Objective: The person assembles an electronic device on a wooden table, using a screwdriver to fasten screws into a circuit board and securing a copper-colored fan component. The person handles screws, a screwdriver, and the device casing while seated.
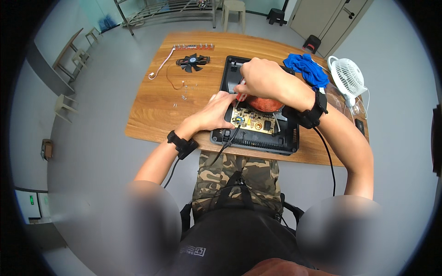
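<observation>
A black appliance housing (262, 144) lies open on the wooden table in front of me, with a tan circuit board (254, 123) and a round copper-coloured coil (265, 104) inside. My right hand (262, 78) reaches over the housing, closed around a red-handled screwdriver (241, 96). The tool points down toward the board's upper left corner; its tip is too small to make out. My left hand (217, 112) rests at the board's left edge, thumb and fingers apart, its fingertips close beside the screwdriver. Part of the coil is hidden under my right hand.
Left of the housing lie a black fan (193, 61), a red strip board (198, 47) with a white cable, and several small screws (184, 97). A blue cloth (307, 69) and a white desk fan (347, 77) sit at the right. Cables hang from both wristbands.
</observation>
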{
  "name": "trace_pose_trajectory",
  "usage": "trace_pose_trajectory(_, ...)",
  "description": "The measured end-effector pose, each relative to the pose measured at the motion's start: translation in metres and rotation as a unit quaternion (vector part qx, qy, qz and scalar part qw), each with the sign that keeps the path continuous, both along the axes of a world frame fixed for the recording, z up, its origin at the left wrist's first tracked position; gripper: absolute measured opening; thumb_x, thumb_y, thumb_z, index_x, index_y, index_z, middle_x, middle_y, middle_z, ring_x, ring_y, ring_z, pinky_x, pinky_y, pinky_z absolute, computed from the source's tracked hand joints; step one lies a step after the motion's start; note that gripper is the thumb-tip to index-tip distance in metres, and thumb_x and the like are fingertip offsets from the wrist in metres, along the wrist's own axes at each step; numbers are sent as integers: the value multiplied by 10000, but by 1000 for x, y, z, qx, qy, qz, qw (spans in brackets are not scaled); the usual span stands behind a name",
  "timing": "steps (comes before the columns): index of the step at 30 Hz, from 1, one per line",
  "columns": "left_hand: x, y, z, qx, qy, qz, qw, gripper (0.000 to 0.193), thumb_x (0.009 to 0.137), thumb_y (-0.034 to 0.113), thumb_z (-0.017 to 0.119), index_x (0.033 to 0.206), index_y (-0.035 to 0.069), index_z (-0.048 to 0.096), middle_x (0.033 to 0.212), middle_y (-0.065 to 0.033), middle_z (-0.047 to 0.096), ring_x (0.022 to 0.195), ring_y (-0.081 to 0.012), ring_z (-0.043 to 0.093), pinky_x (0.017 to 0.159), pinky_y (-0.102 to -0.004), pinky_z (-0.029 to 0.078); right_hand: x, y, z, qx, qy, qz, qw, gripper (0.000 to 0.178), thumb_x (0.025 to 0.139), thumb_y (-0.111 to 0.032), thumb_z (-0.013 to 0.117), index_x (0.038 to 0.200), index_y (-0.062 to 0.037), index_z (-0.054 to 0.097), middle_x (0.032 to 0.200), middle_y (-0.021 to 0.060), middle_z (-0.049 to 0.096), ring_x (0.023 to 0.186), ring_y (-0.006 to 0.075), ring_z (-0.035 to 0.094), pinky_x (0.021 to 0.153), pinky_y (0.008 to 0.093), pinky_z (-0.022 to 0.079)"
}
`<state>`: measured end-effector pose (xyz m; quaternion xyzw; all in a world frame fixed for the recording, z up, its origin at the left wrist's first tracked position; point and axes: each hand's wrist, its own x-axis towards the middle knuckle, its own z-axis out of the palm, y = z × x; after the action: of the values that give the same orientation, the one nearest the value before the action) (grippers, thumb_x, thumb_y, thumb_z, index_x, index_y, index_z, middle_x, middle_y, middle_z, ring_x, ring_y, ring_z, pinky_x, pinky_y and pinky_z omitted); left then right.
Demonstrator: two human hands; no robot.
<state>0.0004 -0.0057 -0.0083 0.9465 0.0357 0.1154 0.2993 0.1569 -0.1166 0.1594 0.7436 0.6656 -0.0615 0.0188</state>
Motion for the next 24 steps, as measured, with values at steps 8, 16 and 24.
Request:
trace_pose_trajectory(8, 1, 3, -9, 6, -19, -14, 1000, 1015, 630, 185, 939, 1478, 70, 393, 1235, -117, 612, 1251, -358, 476, 1117, -461, 355, 30, -21, 16, 91, 20, -17, 996, 494, 861, -444, 754, 877, 49, 769, 794, 263, 725, 787, 419, 738, 749, 473, 605)
trace_pose_trajectory(16, -1, -3, -2, 1, 8, 0, 1000, 887, 639, 184, 935, 1406, 84, 502, 1219, -89, 610, 1281, -335, 463, 1123, -459, 353, 113, -121, 30, 240, 16, -145, 960, 480, 929, -396, 708, 882, 82, 729, 697, 250, 690, 686, 390, 719, 678, 449, 567)
trace_pose_trajectory(24, 0, -3, -2, 38, 16, -9, 999, 775, 664, 205, 917, 1345, 82, 569, 1241, -87, 602, 1305, -330, 451, 1140, -452, 344, 181, -174, -46, 212, -53, -277, 936, 502, 947, -399, 698, 869, 97, 712, 747, 279, 699, 721, 451, 699, 694, 490, 567)
